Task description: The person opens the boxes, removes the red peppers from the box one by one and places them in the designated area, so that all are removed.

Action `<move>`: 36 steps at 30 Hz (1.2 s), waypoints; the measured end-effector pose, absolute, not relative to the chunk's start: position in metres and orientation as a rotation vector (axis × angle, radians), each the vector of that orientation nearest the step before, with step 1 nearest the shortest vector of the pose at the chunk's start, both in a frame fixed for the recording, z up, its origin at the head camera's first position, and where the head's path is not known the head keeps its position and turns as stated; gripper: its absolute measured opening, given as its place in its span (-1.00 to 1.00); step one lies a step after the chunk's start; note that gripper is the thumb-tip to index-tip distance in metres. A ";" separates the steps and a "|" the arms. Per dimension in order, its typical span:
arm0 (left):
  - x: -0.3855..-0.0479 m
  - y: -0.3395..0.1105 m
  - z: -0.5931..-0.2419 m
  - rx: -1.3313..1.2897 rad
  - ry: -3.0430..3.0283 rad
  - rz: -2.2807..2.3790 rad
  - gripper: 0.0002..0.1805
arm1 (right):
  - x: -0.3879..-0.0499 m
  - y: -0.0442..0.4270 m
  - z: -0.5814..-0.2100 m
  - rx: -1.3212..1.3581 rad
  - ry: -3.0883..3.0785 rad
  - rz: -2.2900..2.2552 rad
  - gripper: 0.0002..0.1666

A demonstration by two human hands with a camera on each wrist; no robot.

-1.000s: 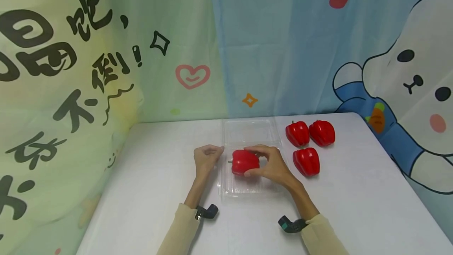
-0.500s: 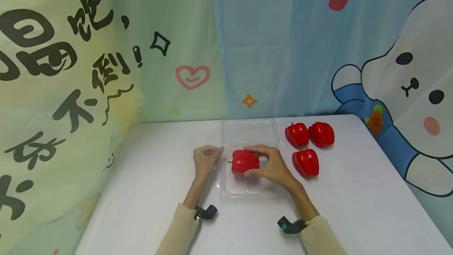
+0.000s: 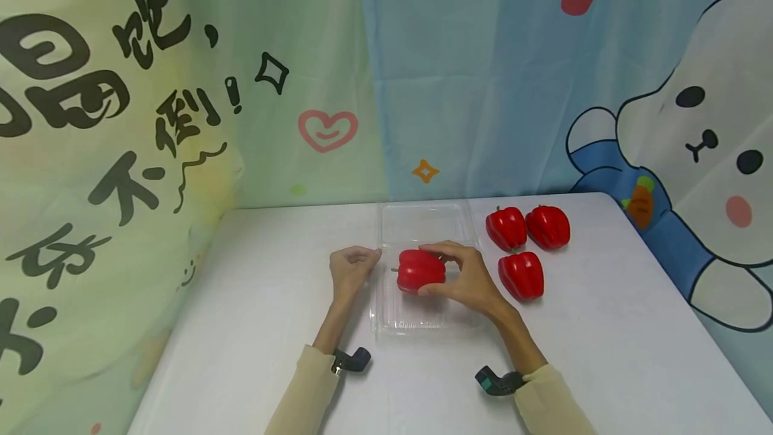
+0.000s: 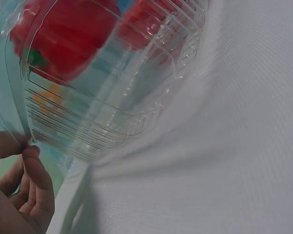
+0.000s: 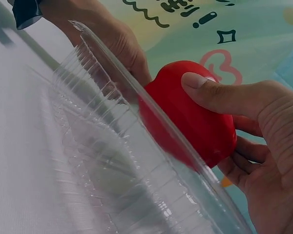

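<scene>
My right hand (image 3: 468, 279) grips a red bell pepper (image 3: 418, 270) at its right end, with the stem pointing left. In the right wrist view the thumb lies on the near side of the pepper (image 5: 185, 117), and part of it shows through the clear wall. The pepper is over the base of a clear plastic clamshell box (image 3: 404, 317); whether it touches the bottom I cannot tell. At the box's left edge, my left hand (image 3: 351, 272) pinches the thin rim between thumb and forefinger, as the left wrist view shows on the box (image 4: 107, 117).
Right of the box, three more red bell peppers lie close together: one at back left (image 3: 506, 228), one at back right (image 3: 548, 227), one in front (image 3: 522, 276). The box's lid (image 3: 427, 223) lies folded back on the white table (image 3: 272, 327). A printed curtain (image 3: 441, 72) hangs behind.
Over the last half second my right hand and the bell pepper have shifted slightly away from me and to the right. My left hand stays at the box's rim.
</scene>
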State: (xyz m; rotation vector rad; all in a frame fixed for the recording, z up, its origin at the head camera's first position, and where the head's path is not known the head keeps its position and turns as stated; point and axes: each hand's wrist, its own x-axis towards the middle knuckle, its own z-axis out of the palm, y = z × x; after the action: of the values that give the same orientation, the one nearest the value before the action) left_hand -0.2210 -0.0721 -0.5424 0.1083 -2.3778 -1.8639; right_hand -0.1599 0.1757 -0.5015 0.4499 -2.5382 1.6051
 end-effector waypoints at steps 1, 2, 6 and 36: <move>-0.221 -0.072 -0.542 0.109 -2.375 -1.868 -0.82 | -0.160 0.176 -0.501 0.451 -2.536 1.603 -0.07; -0.221 -0.072 -0.542 0.107 -2.368 -1.875 -0.82 | -0.160 0.176 -0.500 0.452 -2.534 1.601 -0.07; -0.221 -0.073 -0.543 0.103 -2.362 -1.884 -0.81 | -0.159 0.177 -0.499 0.450 -2.528 1.599 -0.05; -0.222 -0.072 -0.543 0.093 -2.365 -1.868 -0.84 | -0.151 0.190 -0.489 0.365 -2.515 1.540 -0.08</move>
State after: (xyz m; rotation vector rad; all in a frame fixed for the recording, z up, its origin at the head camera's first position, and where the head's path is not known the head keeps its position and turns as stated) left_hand -0.2219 -0.0724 -0.5426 0.0929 -2.3653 -1.8682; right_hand -0.1511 0.1895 -0.4892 0.3649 -2.5146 1.5400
